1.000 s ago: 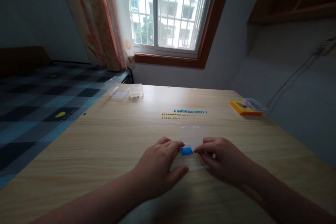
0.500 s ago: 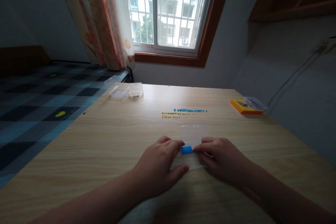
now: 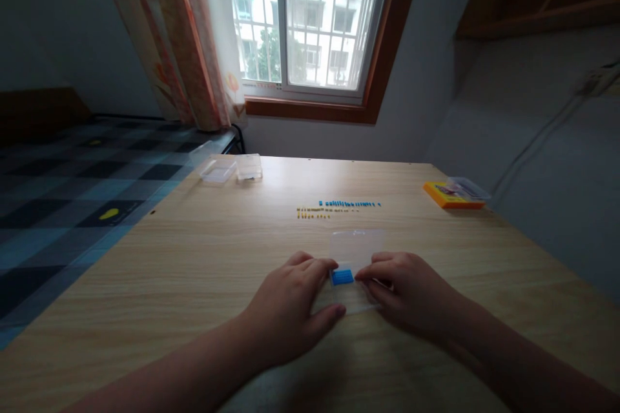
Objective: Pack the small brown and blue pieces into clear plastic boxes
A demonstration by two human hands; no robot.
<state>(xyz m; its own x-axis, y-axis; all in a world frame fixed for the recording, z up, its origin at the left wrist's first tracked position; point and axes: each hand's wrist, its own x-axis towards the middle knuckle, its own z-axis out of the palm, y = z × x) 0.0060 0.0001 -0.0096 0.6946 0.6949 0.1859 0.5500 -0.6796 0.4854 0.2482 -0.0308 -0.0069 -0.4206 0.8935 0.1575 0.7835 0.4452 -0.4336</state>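
Note:
A clear plastic box (image 3: 357, 300) lies on the table with its transparent lid (image 3: 357, 245) folded back, away from me. Inside its far left part sits a block of blue pieces (image 3: 343, 277), side by side. My left hand (image 3: 298, 310) grips the box's left side, index finger at the far corner and thumb at the near edge. My right hand (image 3: 404, 287) is over the box's right side. Its thumb and index finger are pinched together right beside the blue pieces; what they hold, if anything, is too small to make out.
Beyond the box lie a row of small blue pieces (image 3: 349, 204) and rows of small yellow pieces (image 3: 312, 213). An open clear box (image 3: 217, 171) and a second clear box (image 3: 249, 168) stand at the far left. An orange-yellow box (image 3: 455, 197) lies at the right edge.
The view has shifted slightly. My right fingertips stay close beside the blue pieces, and the left hand keeps its place on the box.

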